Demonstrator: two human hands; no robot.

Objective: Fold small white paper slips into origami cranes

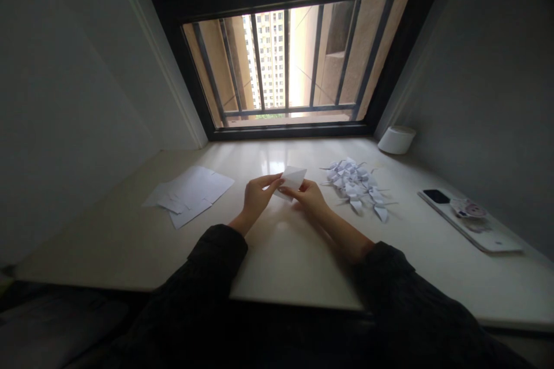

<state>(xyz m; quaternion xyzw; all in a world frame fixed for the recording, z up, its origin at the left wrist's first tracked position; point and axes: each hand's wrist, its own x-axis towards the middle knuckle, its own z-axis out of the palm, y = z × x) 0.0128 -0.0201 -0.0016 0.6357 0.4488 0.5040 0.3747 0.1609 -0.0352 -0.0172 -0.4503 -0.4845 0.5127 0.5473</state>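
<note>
A small folded piece of white paper [294,174] is held up over the middle of the sill, its pointed top standing above my fingers. My left hand [261,193] pinches its left edge between thumb and fingers. From the other side, my right hand [309,195] grips the lower right part, the two thumbs close together. Part of the paper is hidden behind the hands. Right of my right hand lies a heap of folded white paper pieces [352,181] with thin pointed ends. To the left, flat sheets of white paper [199,190] overlap one another.
A phone [476,225] in a pale case with a raised figure on it lies at the right. Behind it, a white cup-like container [397,140] stands against the wall. The pale sill [298,277] ends at a front edge near my sleeves; a barred window [285,63] is at the back.
</note>
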